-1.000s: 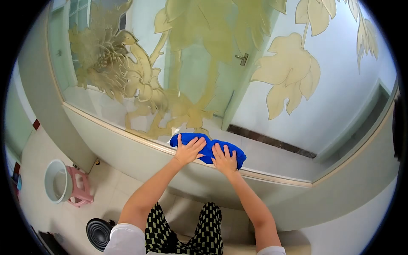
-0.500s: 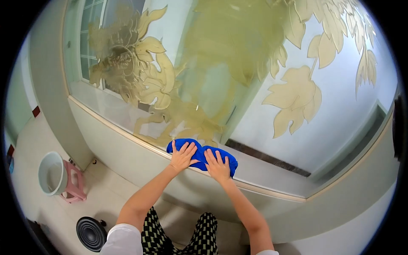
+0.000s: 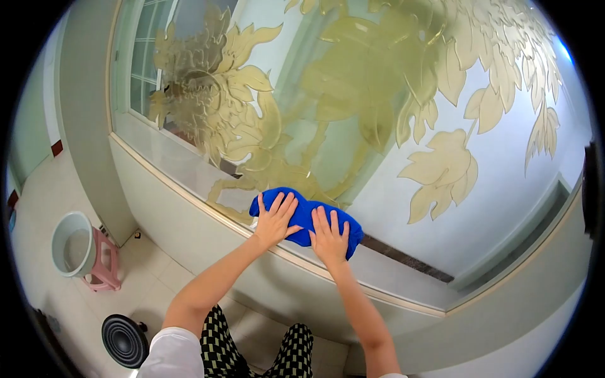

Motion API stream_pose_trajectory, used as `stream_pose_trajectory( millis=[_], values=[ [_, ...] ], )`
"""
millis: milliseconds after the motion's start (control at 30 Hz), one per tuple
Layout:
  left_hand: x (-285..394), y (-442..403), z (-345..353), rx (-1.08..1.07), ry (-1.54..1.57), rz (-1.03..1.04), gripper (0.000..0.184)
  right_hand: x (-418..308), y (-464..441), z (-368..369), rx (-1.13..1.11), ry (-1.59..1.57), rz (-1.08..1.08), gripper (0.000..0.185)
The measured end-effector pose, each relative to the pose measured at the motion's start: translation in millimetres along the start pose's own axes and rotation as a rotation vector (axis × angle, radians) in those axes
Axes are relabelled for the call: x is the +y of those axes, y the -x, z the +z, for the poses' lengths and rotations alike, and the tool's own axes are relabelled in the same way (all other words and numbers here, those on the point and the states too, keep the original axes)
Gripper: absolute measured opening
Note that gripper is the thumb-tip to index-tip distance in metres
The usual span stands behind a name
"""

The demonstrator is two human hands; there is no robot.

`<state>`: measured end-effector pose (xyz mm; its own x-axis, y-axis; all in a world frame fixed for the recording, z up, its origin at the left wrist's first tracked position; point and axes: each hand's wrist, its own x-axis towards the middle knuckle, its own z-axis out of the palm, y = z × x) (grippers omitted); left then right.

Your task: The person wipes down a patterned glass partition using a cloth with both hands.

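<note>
A blue cloth (image 3: 301, 217) is spread against the lower part of a glass panel (image 3: 353, 230), just above its beige bottom rail. My left hand (image 3: 275, 219) lies flat on the left part of the cloth, fingers spread and pointing up the glass. On the right part rests my right hand (image 3: 329, 238), its fingers also stretched out and pressing the cloth. Both thumbs point inward, and neither hand curls around the fabric. Gold leaf and flower patterns (image 3: 441, 170) cover much of the glass above the hands.
On the tiled floor to the left, a pale basin (image 3: 72, 244) sits on a pink stool (image 3: 106, 264). Nearer stands a round black ribbed object (image 3: 125, 341). A light low wall (image 3: 189, 189) runs below the panel, close to my legs (image 3: 290, 353).
Both hands have slid the cloth up from the bottom rail onto the glass, a little to the right in view. The camera view has shifted slightly as well.
</note>
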<state>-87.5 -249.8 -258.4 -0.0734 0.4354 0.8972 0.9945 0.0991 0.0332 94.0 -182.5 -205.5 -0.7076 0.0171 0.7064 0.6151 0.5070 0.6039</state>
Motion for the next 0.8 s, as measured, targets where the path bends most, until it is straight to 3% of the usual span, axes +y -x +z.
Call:
stream_pose_trajectory(
  millis=[100, 367, 800],
  values=[
    [-1, -27, -17, 0.038, -0.055, 0.032, 0.086, 10, -25, -12, 0.018, -0.015, 0.045, 0.067],
    [6, -77, -47, 0.133, 0.086, -0.097, 0.078, 33, -74, -38, 0.070, -0.047, 0.099, 0.066],
    [-7, -101, -50, 0.158, -0.033, 0.101, 0.070, 36, -86, -34, 0.096, -0.047, 0.185, 0.064]
  ],
)
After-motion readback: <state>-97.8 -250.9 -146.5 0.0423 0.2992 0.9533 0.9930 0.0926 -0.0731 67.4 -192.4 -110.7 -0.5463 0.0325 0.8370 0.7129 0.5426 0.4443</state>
